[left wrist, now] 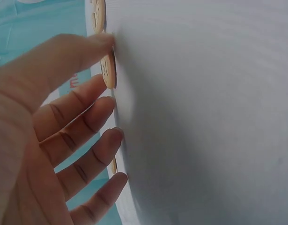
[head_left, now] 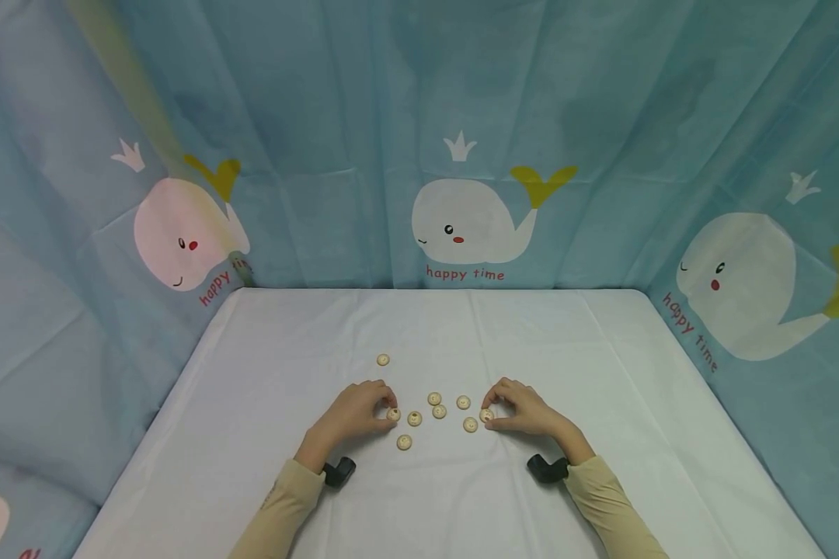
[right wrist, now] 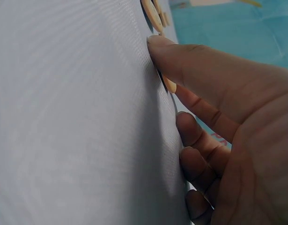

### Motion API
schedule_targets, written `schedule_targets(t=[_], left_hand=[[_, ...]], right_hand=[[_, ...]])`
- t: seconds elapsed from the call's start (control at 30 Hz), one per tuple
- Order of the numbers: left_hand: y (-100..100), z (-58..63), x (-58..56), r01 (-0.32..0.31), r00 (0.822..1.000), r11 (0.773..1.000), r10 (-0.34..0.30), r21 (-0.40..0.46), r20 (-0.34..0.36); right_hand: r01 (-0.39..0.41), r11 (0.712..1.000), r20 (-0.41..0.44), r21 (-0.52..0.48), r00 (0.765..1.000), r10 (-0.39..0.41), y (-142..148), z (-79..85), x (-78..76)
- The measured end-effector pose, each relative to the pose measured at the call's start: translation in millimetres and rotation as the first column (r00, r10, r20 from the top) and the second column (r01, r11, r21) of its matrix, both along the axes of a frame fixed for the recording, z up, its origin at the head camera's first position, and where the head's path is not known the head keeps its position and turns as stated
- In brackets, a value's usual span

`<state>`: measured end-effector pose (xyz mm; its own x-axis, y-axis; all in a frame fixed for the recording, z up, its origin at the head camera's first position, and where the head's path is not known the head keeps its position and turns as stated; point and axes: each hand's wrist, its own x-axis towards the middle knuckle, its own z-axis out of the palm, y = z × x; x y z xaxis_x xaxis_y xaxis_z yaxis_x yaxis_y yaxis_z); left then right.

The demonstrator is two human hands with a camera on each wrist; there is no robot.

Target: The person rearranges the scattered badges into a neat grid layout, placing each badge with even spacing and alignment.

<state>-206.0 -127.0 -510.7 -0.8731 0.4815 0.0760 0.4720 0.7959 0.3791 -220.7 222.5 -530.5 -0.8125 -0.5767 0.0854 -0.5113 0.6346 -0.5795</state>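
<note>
My left hand (head_left: 353,410) pinches a small round wooden disc (head_left: 394,414) between thumb and forefinger on the white tablecloth. In the left wrist view, marks show on the face of this disc (left wrist: 107,71), and the other fingers are spread along the cloth. To the right, my right hand (head_left: 529,411) grips another disc (head_left: 486,416) by its edges. Its thumb covers much of that disc (right wrist: 170,84) in the right wrist view. Between the hands lie several similar pale discs, among them one with a dark mark (head_left: 415,418) close to the left fingertips.
A lone disc (head_left: 383,359) lies farther back, beyond the left hand. Another disc (head_left: 404,442) is nearer the front. The white-covered table (head_left: 531,334) is bordered by a blue curtain (head_left: 322,210) printed with whales. Black wrist devices (head_left: 548,469) sit on both wrists.
</note>
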Motion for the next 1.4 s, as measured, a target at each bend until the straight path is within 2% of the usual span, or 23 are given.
schedule_targets(t=[0.53, 0.8, 0.9, 1.1, 1.27, 1.4], left_hand=[[0, 4.3, 1.3, 0.017, 1.000, 1.000, -0.018, -0.018, -0.018], [0, 5.0, -0.1, 0.058, 0.994, 0.997, -0.063, -0.058, -0.088], [-2, 6.1, -1.0, 0.043, 0.995, 0.997, -0.048, -0.066, -0.087], [-8, 10.0, -5.2, -0.013, 0.999, 1.000, 0.012, -0.025, -0.031], [-16, 14.6, -11.2, -0.019, 1.000, 1.000, 0.019, 0.013, -0.024], [-23, 16.6, -17.8, -0.038, 0.999, 0.999, 0.038, 0.011, -0.021]], right_hand=[[0.006, 1.000, 0.004, 0.009, 1.000, -0.006, -1, 2.4, 1.4], [-0.001, 1.000, 0.000, -0.006, 1.000, 0.001, 1, 1.3, 0.5], [-0.004, 1.000, 0.008, -0.011, 1.000, 0.004, 1, 0.4, 0.1], [-0.002, 1.000, 0.006, -0.005, 1.000, 0.002, 0, 0.6, 0.0], [-0.008, 1.000, -0.015, -0.003, 1.000, 0.008, 1, -0.5, -0.1], [-0.009, 1.000, -0.010, -0.009, 1.000, 0.009, 1, 0.3, 0.3]])
